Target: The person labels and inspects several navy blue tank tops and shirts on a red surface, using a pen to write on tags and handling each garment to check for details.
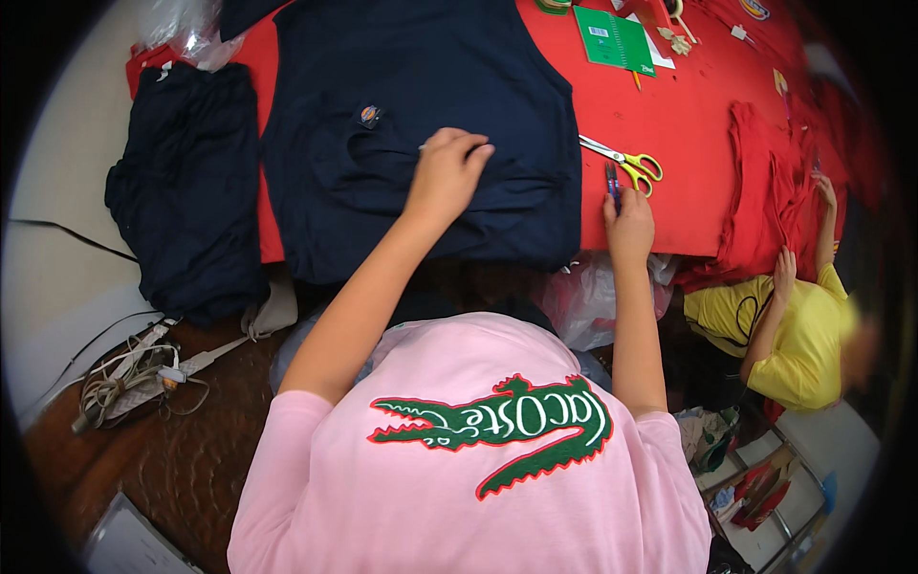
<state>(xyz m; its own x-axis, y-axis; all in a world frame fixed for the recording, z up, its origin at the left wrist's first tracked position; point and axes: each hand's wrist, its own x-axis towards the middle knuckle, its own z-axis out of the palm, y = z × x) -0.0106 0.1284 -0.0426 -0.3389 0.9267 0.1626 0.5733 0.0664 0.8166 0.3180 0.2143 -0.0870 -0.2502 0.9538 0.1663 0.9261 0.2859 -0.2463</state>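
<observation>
A navy blue garment is spread flat in front of me, with a small round patch near its middle. My left hand rests on the fabric right of the patch, fingers curled closed; a tiny pale tip shows beside it, but what the fingers hold is hidden. At the garment's right edge, my right hand grips small blue-handled thread snips, their dark points facing away from me. Just beyond that hand lie scissors with yellow handles, their blades pointing left toward the garment.
Red cloth covers the table. Folded navy garments hang over its left edge. A green notebook lies at the far right. A co-worker in a yellow shirt handles red fabric. Tangled cables lie at lower left.
</observation>
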